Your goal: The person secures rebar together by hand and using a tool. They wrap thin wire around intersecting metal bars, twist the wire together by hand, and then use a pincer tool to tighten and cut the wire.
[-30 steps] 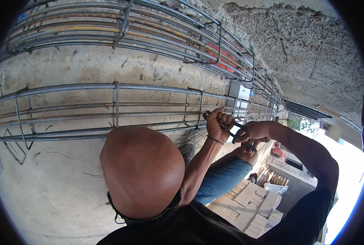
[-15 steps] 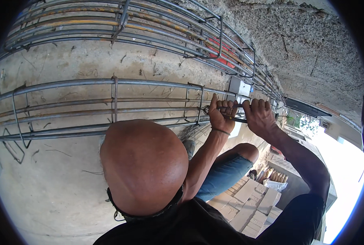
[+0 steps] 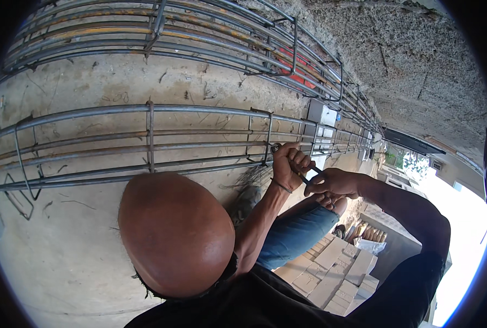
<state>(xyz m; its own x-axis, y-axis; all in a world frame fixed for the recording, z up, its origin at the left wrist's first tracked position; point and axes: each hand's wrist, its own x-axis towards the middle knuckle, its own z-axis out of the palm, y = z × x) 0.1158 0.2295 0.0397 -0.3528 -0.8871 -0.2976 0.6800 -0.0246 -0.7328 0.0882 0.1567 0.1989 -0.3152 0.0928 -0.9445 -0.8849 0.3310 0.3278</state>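
Observation:
Both my hands grip dark pincers (image 3: 315, 174), with their jaw end at a steel rebar cage (image 3: 205, 109), close to where a stirrup (image 3: 269, 130) crosses the long bars. My left hand (image 3: 290, 163) is closed around the pincers near the jaws. Lower and to the right, my right hand (image 3: 333, 187) has its fingers wrapped about the handle ends. The pincers slant down to the right. My left fingers hide most of the jaws, so I cannot tell whether they grip tie wire.
Another rebar cage (image 3: 210, 41) runs along the far side, by a rough concrete wall (image 3: 402, 60). Scraps of wire lie on the concrete floor (image 3: 63, 240). A white box (image 3: 322, 113) stands beyond the near cage. Stacked tan blocks (image 3: 331, 273) lie at the lower right.
My right hand has swung downward with the handle ends, so the pincers have turned from nearly level to slanting. My left hand has shifted slightly left and stays closed around them.

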